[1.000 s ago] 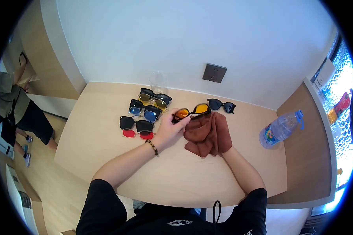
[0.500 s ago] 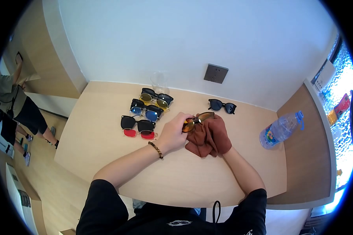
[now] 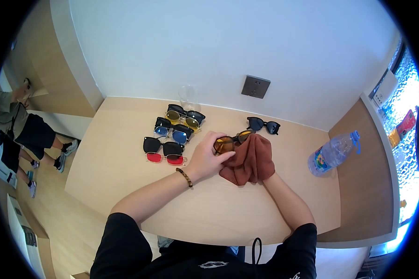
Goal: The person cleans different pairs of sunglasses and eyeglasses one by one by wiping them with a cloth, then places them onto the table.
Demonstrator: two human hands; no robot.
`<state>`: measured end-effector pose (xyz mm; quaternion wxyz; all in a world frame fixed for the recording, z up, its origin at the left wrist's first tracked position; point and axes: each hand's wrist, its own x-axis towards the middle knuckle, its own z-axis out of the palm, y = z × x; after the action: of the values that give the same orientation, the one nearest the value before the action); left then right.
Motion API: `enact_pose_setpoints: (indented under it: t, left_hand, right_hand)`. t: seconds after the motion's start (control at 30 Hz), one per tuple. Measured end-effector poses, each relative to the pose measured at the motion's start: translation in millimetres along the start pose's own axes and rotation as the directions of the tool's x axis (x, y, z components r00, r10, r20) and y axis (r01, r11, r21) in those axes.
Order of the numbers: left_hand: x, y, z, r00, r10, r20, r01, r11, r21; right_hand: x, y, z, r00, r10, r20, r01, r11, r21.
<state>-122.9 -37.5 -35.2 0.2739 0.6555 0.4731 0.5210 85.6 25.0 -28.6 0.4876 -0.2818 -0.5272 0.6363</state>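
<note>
Orange-lensed sunglasses [image 3: 224,145] are held above the table by my left hand [image 3: 208,157], its fingers and thumb pinching one lens side. A reddish-brown cloth [image 3: 250,160] drapes over my right hand [image 3: 264,168] and touches the other lens; the fingers under it are hidden. Left of my hands lie black sunglasses [image 3: 164,146], red-lensed glasses [image 3: 175,160], blue-lensed glasses [image 3: 179,136] and yellow-lensed glasses [image 3: 192,123], among other dark pairs. Another dark pair [image 3: 264,125] lies behind the cloth.
A plastic bottle [image 3: 330,154] with a blue cap stands at the table's right, beside a wooden side panel [image 3: 365,176]. A clear cup [image 3: 188,96] is at the back by the wall, below a socket [image 3: 255,87]. People [image 3: 30,130] are on the far left.
The orange-lensed sunglasses have turned and come lower, against the cloth. My left hand has shifted slightly right. The cloth has changed its folds. At the far left, a person has moved their legs.
</note>
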Motion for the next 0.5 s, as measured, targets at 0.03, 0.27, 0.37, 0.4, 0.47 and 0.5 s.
enact_pose_setpoints:
  t: [0.03,0.27,0.37,0.4,0.47,0.5]
  left_hand:
    - [1.7,-4.2,-0.6,1.0,-0.002,0.0,0.002,1.0,-0.002]
    - [2.3,-1.4,-2.5,0.994,0.092,0.064,-0.097,0.993,0.072]
    - [-1.0,-0.1,-0.7,0.991,0.11,0.073,-0.119,0.984,0.133]
    - [-0.4,0.7,-0.7,0.995,0.081,0.062,-0.089,0.987,0.136]
    - [2.9,-1.3,-1.9,0.997,0.066,0.04,-0.07,0.99,0.124]
    - [3.3,-2.6,-2.3,0.999,0.048,0.018,-0.049,0.993,0.11]
  right_hand:
    - [0.1,-4.3,3.2,1.0,0.003,-0.001,-0.003,1.0,-0.001]
    - [3.7,-1.1,-1.0,0.998,0.062,-0.032,-0.063,0.997,-0.054]
    - [0.8,1.6,-0.4,0.996,0.08,-0.035,-0.08,0.997,0.0]
    - [1.3,1.4,0.2,0.996,0.078,-0.045,-0.075,0.996,0.054]
    - [6.7,9.4,-6.8,0.997,0.042,-0.065,-0.04,0.998,0.043]
    - [6.7,14.8,-10.4,0.996,0.01,-0.084,-0.008,1.0,0.029]
